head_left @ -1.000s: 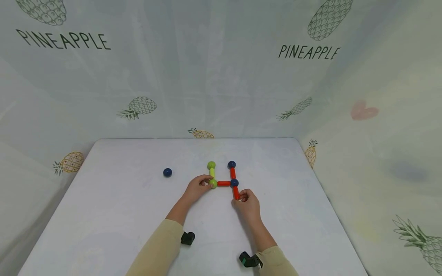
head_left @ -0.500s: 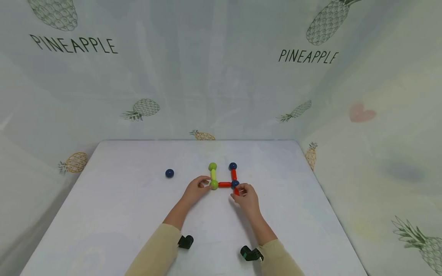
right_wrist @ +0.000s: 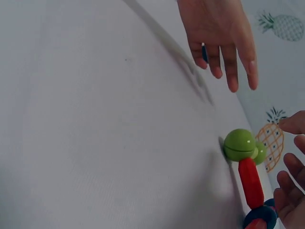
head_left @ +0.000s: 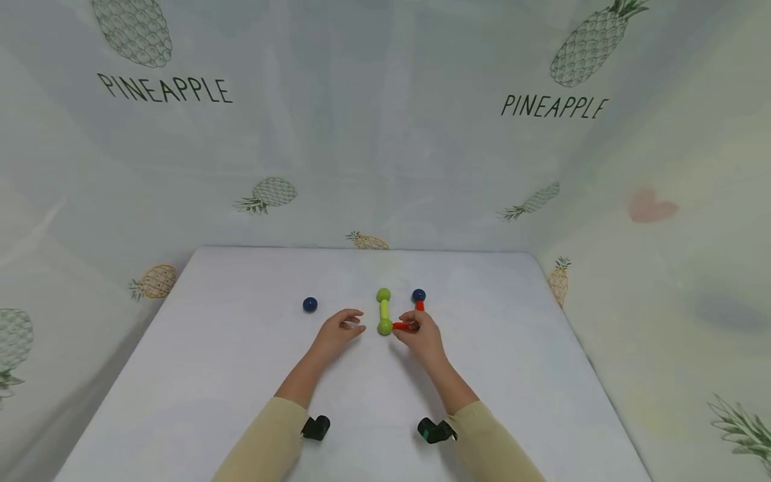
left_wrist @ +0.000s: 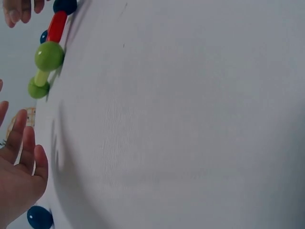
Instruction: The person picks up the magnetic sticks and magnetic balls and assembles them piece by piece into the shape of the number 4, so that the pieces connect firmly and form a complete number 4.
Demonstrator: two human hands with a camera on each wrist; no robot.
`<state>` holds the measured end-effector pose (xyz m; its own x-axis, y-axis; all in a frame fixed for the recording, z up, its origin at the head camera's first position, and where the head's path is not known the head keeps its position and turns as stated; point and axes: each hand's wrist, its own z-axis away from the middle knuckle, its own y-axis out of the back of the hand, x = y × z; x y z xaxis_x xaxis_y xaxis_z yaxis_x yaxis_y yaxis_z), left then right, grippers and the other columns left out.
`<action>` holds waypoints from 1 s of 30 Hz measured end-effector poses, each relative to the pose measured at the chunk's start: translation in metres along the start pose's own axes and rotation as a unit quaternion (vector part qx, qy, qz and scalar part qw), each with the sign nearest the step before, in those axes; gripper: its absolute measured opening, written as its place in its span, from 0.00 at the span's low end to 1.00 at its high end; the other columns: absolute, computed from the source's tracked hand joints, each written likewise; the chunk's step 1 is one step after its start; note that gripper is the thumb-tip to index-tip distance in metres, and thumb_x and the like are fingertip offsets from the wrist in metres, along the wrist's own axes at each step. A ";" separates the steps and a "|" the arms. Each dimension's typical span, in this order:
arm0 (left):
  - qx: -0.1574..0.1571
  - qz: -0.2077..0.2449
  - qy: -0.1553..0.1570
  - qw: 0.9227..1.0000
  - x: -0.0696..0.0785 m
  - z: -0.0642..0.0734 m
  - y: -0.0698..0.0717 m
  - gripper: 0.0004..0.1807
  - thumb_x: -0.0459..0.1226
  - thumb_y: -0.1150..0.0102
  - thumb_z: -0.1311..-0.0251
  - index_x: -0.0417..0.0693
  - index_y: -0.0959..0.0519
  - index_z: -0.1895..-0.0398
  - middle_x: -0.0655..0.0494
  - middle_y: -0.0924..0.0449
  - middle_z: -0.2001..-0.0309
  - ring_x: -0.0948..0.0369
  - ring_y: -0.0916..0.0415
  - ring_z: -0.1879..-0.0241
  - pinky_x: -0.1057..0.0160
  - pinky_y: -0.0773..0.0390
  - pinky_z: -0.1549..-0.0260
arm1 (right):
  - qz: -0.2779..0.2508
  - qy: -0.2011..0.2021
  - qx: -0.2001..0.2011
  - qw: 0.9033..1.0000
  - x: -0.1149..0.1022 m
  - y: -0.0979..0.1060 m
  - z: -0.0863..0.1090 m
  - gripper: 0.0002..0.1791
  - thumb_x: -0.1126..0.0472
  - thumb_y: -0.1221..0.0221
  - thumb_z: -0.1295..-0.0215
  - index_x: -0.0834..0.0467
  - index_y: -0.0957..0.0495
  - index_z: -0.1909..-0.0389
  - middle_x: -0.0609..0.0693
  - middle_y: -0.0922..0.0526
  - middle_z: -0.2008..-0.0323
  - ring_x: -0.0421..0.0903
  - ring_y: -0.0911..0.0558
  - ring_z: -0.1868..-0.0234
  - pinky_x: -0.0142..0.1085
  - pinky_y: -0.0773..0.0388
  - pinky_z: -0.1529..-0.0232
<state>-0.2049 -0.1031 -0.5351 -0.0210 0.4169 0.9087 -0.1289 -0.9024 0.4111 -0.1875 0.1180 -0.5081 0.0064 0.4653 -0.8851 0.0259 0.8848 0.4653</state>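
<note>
On the white table lies a joined piece of coloured balls and rods. Its lime rod (head_left: 384, 310) links a far green ball (head_left: 383, 294) and a near green ball (head_left: 385, 327). From there a red rod (right_wrist: 251, 182) runs to a blue ball (right_wrist: 261, 218); further red rods join that ball, one reaching a far blue ball (head_left: 418, 295). My right hand (head_left: 423, 339) hovers over the blue junction, fingers loosely bent and apart from it in the wrist views, hiding part of it from the head view. Left of the piece, my left hand (head_left: 336, 334) is raised, relaxed, holding nothing.
A loose blue ball (head_left: 310, 304) sits on the table (head_left: 241, 348) beyond my left hand. The table's back edge meets a pineapple-print cloth (head_left: 337, 134). Black wrist cameras (head_left: 316, 428) are strapped at both sleeves.
My left hand has let go of the near green ball and drawn left. My right hand has left the near red rod and moved forward over the blue junction. The head view has shifted slightly.
</note>
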 end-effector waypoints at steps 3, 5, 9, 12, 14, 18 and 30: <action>0.006 -0.003 0.004 1.000 0.000 0.003 0.005 0.19 0.40 0.34 0.40 0.52 0.20 0.45 0.56 0.20 0.54 0.57 0.27 0.57 0.55 0.28 0.56 | 0.004 -0.005 -0.012 1.000 -0.004 -0.004 -0.004 0.15 0.65 0.31 0.45 0.61 0.20 0.57 0.52 0.21 0.58 0.50 0.24 0.57 0.40 0.22 0.57; 0.009 -0.004 0.007 1.000 0.000 0.005 0.010 0.19 0.40 0.34 0.39 0.51 0.21 0.45 0.55 0.20 0.54 0.57 0.26 0.56 0.55 0.27 0.56 | 0.003 0.002 -0.017 1.000 -0.005 -0.009 -0.007 0.15 0.65 0.31 0.45 0.60 0.20 0.57 0.51 0.20 0.58 0.50 0.23 0.56 0.40 0.22 0.57; 0.017 0.000 0.011 1.000 -0.001 0.010 0.021 0.20 0.39 0.34 0.39 0.48 0.21 0.43 0.54 0.20 0.54 0.55 0.26 0.55 0.55 0.27 0.56 | 0.003 0.035 -0.035 0.999 -0.007 -0.019 -0.013 0.15 0.64 0.30 0.46 0.62 0.20 0.57 0.51 0.20 0.59 0.50 0.23 0.57 0.40 0.22 0.57; 0.024 -0.004 0.009 1.000 -0.002 0.014 0.031 0.21 0.38 0.34 0.39 0.46 0.22 0.42 0.53 0.20 0.53 0.54 0.26 0.55 0.54 0.26 0.55 | 0.009 0.059 -0.047 0.997 -0.012 -0.027 -0.015 0.17 0.63 0.30 0.45 0.64 0.20 0.56 0.52 0.20 0.59 0.50 0.23 0.57 0.39 0.22 0.56; 0.027 -0.008 0.008 1.000 -0.003 0.015 0.038 0.21 0.38 0.35 0.39 0.45 0.22 0.42 0.52 0.20 0.53 0.53 0.26 0.55 0.54 0.26 0.55 | 0.009 0.067 -0.052 0.996 -0.016 -0.033 -0.017 0.17 0.63 0.30 0.45 0.65 0.20 0.55 0.52 0.20 0.59 0.50 0.23 0.57 0.39 0.22 0.55; 0.036 -0.014 0.006 0.999 -0.005 0.019 0.050 0.22 0.39 0.35 0.38 0.45 0.23 0.41 0.51 0.20 0.52 0.53 0.26 0.54 0.54 0.26 0.54 | 0.005 0.070 -0.064 0.995 -0.026 -0.042 -0.022 0.17 0.62 0.30 0.44 0.62 0.20 0.55 0.51 0.20 0.58 0.51 0.22 0.55 0.41 0.23 0.54; 0.078 -0.014 0.017 0.997 -0.019 0.039 0.084 0.22 0.40 0.36 0.38 0.46 0.24 0.41 0.49 0.20 0.51 0.52 0.27 0.53 0.57 0.27 0.55 | 0.021 0.109 -0.119 0.987 -0.043 -0.076 -0.037 0.17 0.60 0.31 0.42 0.62 0.19 0.54 0.50 0.21 0.57 0.50 0.22 0.55 0.39 0.24 0.55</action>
<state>-0.1766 -0.1913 -0.5144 -0.0536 0.4433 0.8948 0.0255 -0.8952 0.4450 -0.2266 0.0316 -0.5051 -0.2135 0.4741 -0.8542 -0.2050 0.8331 0.5137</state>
